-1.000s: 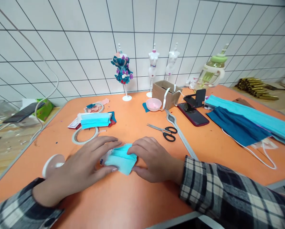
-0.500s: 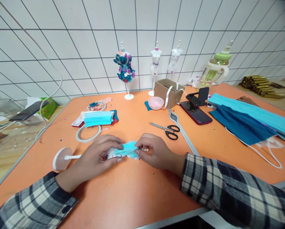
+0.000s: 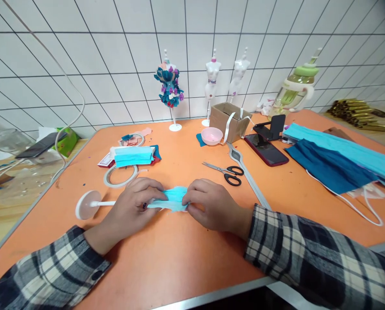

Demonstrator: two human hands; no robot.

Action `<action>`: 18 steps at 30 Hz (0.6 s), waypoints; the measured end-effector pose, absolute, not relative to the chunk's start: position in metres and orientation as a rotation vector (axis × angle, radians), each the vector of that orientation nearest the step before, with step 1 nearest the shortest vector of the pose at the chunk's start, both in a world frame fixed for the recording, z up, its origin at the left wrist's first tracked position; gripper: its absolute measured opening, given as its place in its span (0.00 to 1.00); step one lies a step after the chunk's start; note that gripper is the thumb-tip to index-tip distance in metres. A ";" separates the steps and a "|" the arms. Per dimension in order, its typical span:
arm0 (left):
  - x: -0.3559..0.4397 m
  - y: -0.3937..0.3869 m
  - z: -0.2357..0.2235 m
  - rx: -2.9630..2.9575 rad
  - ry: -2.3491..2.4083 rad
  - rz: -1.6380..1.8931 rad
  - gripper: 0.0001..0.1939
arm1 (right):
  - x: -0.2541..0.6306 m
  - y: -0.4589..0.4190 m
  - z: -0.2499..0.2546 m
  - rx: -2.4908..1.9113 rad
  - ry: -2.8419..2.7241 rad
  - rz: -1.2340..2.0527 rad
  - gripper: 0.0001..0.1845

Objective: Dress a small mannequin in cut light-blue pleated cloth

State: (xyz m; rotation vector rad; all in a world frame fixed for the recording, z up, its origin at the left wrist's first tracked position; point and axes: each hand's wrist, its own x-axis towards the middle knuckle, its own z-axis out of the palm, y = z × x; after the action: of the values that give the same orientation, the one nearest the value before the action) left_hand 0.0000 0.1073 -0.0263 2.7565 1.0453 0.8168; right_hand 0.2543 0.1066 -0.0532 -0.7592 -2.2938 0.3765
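Observation:
My left hand and my right hand both pinch a small light-blue piece of cloth wrapped round a small mannequin lying on the orange table. The mannequin's white stand sticks out to the left of my left hand, its round base on its side. Fingers of both hands are curled closed on the cloth.
Scissors and a grey curved ruler lie behind my right hand. A tape ring and folded blue cloth sit behind my left. Farther back are three mannequins, a cardboard box, pink bowl, phone, blue fabrics.
The flat blue cloth under my spread hands has been gathered and folded round the mannequin. Both hands went from lying flat to pinching. The stand's base came into fuller view at the left.

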 end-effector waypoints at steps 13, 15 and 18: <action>-0.004 0.098 -0.020 3.110 0.887 0.782 0.12 | 0.259 0.109 -0.059 -0.685 -2.456 0.063 0.06; -0.006 0.098 -0.020 3.178 0.810 0.765 0.14 | 0.260 0.110 -0.057 -0.661 -2.483 0.008 0.07; -0.008 0.099 -0.022 3.215 0.793 0.716 0.14 | 0.261 0.113 -0.055 -0.607 -2.523 -0.098 0.10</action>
State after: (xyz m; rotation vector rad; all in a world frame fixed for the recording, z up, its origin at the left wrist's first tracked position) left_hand -0.0075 0.0988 -0.0221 3.2152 0.7929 0.7158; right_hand 0.2607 0.1133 -0.0550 -0.6069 -2.5232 -0.0976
